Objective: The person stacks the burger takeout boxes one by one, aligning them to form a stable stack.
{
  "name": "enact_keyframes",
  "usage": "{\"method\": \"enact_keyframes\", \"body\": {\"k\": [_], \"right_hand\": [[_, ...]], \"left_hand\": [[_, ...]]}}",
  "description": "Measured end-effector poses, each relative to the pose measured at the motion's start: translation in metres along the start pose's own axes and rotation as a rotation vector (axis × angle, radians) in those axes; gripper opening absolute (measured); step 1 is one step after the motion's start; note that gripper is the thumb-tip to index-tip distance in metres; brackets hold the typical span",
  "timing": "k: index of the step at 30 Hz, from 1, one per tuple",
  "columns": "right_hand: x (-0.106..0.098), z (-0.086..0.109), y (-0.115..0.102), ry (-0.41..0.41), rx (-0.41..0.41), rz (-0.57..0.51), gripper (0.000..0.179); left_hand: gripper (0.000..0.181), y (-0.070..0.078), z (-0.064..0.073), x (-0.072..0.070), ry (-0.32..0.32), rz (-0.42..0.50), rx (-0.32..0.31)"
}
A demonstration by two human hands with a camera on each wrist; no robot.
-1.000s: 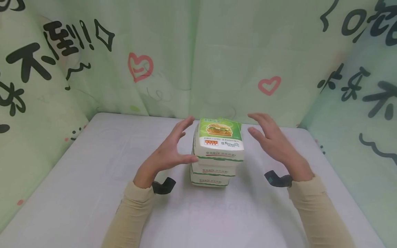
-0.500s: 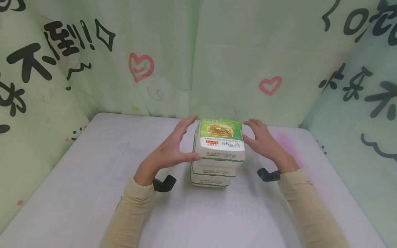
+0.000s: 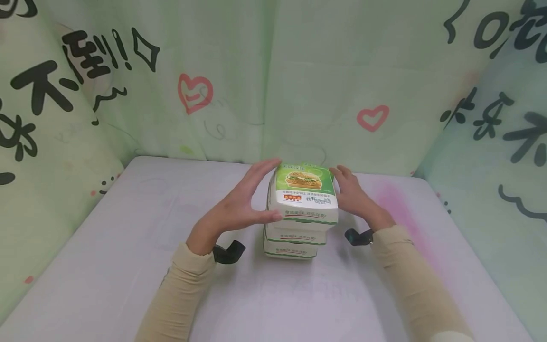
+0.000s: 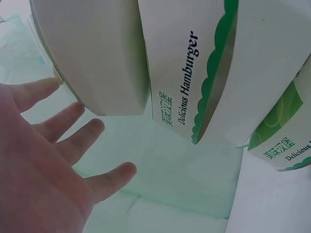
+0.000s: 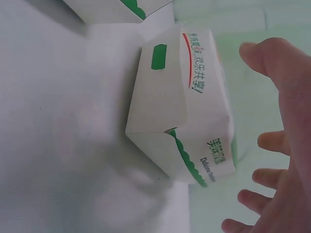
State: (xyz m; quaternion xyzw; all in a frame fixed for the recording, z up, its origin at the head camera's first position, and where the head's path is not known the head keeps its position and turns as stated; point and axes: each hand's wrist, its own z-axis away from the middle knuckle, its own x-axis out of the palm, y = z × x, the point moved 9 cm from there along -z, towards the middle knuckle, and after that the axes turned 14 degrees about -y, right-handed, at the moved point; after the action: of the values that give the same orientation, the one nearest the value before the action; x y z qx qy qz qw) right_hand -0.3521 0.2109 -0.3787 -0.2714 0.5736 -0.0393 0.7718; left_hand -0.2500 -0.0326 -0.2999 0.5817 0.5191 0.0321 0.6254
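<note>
Three white and green hamburger boxes stand stacked on the table, and the top box (image 3: 305, 194) shows a burger picture on its lid. Under it are the middle box (image 3: 295, 235) and the bottom box (image 3: 290, 250), set slightly unevenly. My left hand (image 3: 239, 204) spans the left side of the top box, thumb at the front corner and fingertips at the back corner. Spread fingers (image 4: 114, 182) show beside the boxes in the left wrist view. At the top box's right edge is my right hand (image 3: 352, 192), its thumb largely hidden; the right wrist view shows its thumb and fingers apart.
The white table (image 3: 141, 228) extends around the stack. A pale green curtain (image 3: 316, 85) with hearts and black writing encloses the back and sides. Each wrist carries a black camera mount, such as the left mount (image 3: 228, 251).
My right hand has come leftward from beside the stack to the top box's right edge. My left hand has shifted slightly right, closer around the box's left side. The stack stays put.
</note>
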Motion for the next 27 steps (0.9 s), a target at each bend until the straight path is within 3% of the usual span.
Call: {"method": "enact_keyframes", "body": {"k": [10,27], "right_hand": [[0.012,-0.009,0.007,-0.012,-0.008,0.021,0.082],[0.011,-0.012,0.005,0.040,-0.063,-0.013,0.080]], "left_hand": [[0.086,0.006,-0.002,0.000,0.011,-0.041,0.020],[0.083,0.007,-0.002,0.001,0.018,-0.050,0.024]]}}
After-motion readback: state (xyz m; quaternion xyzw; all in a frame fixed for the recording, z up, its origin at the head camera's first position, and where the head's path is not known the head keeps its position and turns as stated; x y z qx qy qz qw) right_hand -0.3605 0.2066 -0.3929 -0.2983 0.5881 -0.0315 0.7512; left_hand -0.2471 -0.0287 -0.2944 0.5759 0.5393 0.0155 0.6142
